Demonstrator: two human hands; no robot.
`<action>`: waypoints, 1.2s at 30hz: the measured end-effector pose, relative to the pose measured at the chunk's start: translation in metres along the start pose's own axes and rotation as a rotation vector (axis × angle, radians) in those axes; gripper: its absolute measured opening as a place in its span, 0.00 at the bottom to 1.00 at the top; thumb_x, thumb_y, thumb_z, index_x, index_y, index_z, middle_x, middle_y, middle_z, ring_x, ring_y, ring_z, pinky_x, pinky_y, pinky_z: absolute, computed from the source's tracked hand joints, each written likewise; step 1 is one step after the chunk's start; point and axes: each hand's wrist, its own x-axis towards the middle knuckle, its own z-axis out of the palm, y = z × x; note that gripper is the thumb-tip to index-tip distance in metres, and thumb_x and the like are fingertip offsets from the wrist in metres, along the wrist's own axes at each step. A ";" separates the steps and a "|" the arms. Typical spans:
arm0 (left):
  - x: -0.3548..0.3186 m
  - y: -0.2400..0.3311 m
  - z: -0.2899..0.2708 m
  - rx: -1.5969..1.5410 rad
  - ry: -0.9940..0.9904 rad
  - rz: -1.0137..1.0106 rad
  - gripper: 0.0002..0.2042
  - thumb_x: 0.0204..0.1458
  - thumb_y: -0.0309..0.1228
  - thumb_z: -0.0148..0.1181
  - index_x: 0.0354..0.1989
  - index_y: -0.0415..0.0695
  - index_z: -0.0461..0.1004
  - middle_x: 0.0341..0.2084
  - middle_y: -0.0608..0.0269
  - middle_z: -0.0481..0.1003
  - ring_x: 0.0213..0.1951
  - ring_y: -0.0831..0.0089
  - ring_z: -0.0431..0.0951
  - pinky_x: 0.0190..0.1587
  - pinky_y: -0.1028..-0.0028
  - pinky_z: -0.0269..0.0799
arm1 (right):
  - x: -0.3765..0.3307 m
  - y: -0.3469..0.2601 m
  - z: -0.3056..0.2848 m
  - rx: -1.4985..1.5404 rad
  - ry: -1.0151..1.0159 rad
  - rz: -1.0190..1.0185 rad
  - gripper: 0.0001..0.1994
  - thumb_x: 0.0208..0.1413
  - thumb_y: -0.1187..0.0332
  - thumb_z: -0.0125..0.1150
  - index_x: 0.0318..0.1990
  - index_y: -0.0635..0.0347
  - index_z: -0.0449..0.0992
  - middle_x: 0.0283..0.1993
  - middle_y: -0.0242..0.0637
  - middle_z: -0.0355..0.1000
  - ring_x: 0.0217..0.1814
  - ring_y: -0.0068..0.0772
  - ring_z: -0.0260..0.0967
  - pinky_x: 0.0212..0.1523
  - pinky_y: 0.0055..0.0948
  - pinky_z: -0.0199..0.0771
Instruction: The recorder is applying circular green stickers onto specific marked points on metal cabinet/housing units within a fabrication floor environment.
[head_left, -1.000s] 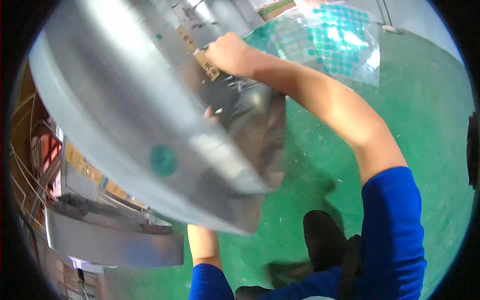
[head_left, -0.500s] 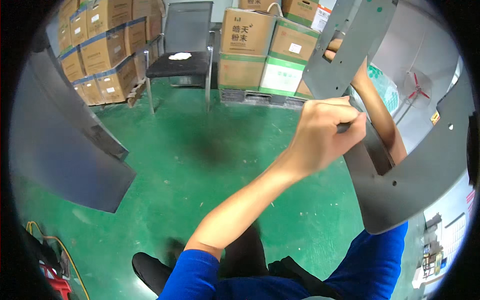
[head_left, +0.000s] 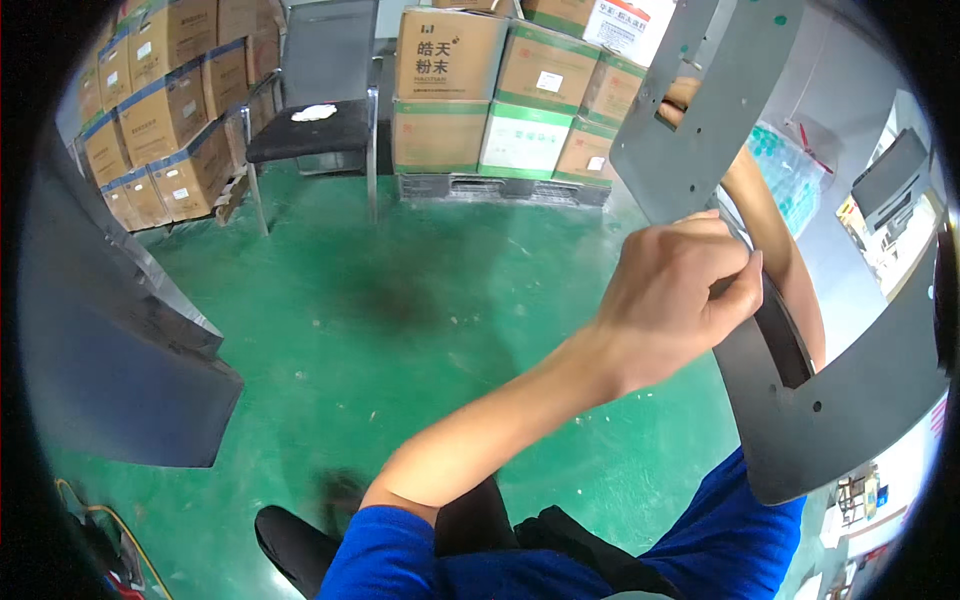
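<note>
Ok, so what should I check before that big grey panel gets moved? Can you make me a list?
1. Left hand curled at the grey panel: ok, its fingers are bent in at the edge.
2. Right hand gripping well: cannot tell, only part of the right hand shows through a hole.
3. Gloves on: not ok, the left hand is bare.
4. Held panel apart from the other grey piece: ok, that one is far to the left.
5. Yellow cable away from the dark shoe: ok, there's a gap between them.
</note>
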 end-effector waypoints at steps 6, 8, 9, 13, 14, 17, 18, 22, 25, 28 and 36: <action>0.008 -0.012 0.008 -0.050 0.024 0.044 0.12 0.50 0.23 0.58 0.15 0.38 0.67 0.12 0.59 0.67 0.17 0.64 0.67 0.44 0.63 0.74 | 0.007 0.006 -0.007 -0.156 -0.095 -0.005 0.11 0.46 0.65 0.63 0.35 0.61 0.80 0.32 0.31 0.77 0.31 0.26 0.72 0.30 0.26 0.69; 0.010 -0.015 0.010 -0.028 0.035 0.041 0.12 0.48 0.22 0.59 0.15 0.38 0.66 0.12 0.57 0.65 0.16 0.64 0.65 0.39 0.66 0.74 | 0.016 0.012 -0.010 -0.044 -0.189 0.078 0.11 0.46 0.66 0.62 0.35 0.62 0.80 0.31 0.30 0.76 0.31 0.25 0.71 0.29 0.24 0.68; 0.012 -0.018 0.010 -0.020 0.040 0.039 0.12 0.48 0.21 0.59 0.15 0.38 0.66 0.11 0.57 0.64 0.16 0.64 0.64 0.36 0.67 0.73 | 0.020 0.015 -0.013 0.013 -0.246 0.131 0.11 0.47 0.66 0.62 0.35 0.62 0.80 0.31 0.30 0.76 0.30 0.24 0.70 0.29 0.23 0.67; 0.025 -0.035 0.026 -0.126 0.140 0.117 0.13 0.46 0.20 0.60 0.14 0.38 0.64 0.11 0.56 0.62 0.16 0.64 0.61 0.28 0.69 0.68 | 0.032 0.034 -0.060 0.147 -0.455 0.377 0.11 0.47 0.66 0.61 0.35 0.63 0.79 0.30 0.28 0.76 0.29 0.20 0.68 0.28 0.20 0.65; 0.028 -0.039 0.032 -0.122 0.127 0.123 0.13 0.46 0.20 0.60 0.14 0.38 0.64 0.11 0.57 0.62 0.16 0.64 0.61 0.27 0.69 0.67 | 0.027 0.039 -0.077 0.159 -0.484 0.452 0.11 0.48 0.66 0.61 0.35 0.63 0.79 0.29 0.27 0.75 0.28 0.20 0.67 0.27 0.19 0.65; 0.036 -0.064 0.025 -0.008 0.097 0.141 0.13 0.46 0.21 0.60 0.14 0.37 0.64 0.12 0.57 0.62 0.17 0.63 0.63 0.26 0.67 0.66 | 0.017 0.033 -0.102 0.228 -0.377 0.599 0.15 0.47 0.66 0.62 0.42 0.62 0.79 0.26 0.30 0.73 0.26 0.13 0.65 0.23 0.16 0.59; 0.039 -0.069 0.031 0.004 0.083 0.156 0.13 0.46 0.21 0.60 0.14 0.37 0.64 0.13 0.57 0.63 0.17 0.62 0.64 0.27 0.67 0.66 | -0.010 0.057 -0.122 0.117 -0.261 0.481 0.15 0.48 0.66 0.62 0.44 0.61 0.79 0.25 0.28 0.72 0.25 0.14 0.66 0.22 0.16 0.58; 0.036 -0.123 0.083 -0.033 0.106 0.332 0.10 0.45 0.23 0.60 0.18 0.37 0.65 0.18 0.55 0.63 0.24 0.58 0.68 0.33 0.64 0.68 | -0.118 0.079 -0.198 -0.037 -0.324 1.066 0.14 0.50 0.70 0.60 0.44 0.65 0.78 0.25 0.32 0.72 0.27 0.18 0.67 0.27 0.18 0.63; 0.038 -0.152 0.115 -0.095 0.081 0.368 0.10 0.44 0.28 0.62 0.20 0.38 0.66 0.21 0.54 0.65 0.28 0.56 0.69 0.38 0.61 0.68 | -0.173 0.071 -0.236 -0.260 -0.365 1.306 0.14 0.51 0.69 0.60 0.43 0.69 0.77 0.27 0.34 0.72 0.32 0.21 0.67 0.35 0.21 0.67; 0.048 -0.177 0.155 -0.137 0.025 0.354 0.13 0.44 0.34 0.62 0.27 0.36 0.68 0.27 0.51 0.66 0.34 0.54 0.69 0.49 0.57 0.67 | -0.224 0.040 -0.302 -0.403 -0.270 1.346 0.13 0.48 0.70 0.60 0.40 0.69 0.77 0.27 0.34 0.73 0.28 0.19 0.66 0.29 0.20 0.65; 0.054 -0.232 0.261 -0.105 -0.251 0.290 0.11 0.44 0.27 0.58 0.35 0.32 0.70 0.32 0.50 0.67 0.40 0.53 0.70 0.52 0.57 0.64 | -0.264 -0.090 -0.317 -0.245 -0.655 2.015 0.10 0.40 0.80 0.66 0.33 0.68 0.79 0.25 0.39 0.76 0.24 0.25 0.74 0.22 0.22 0.71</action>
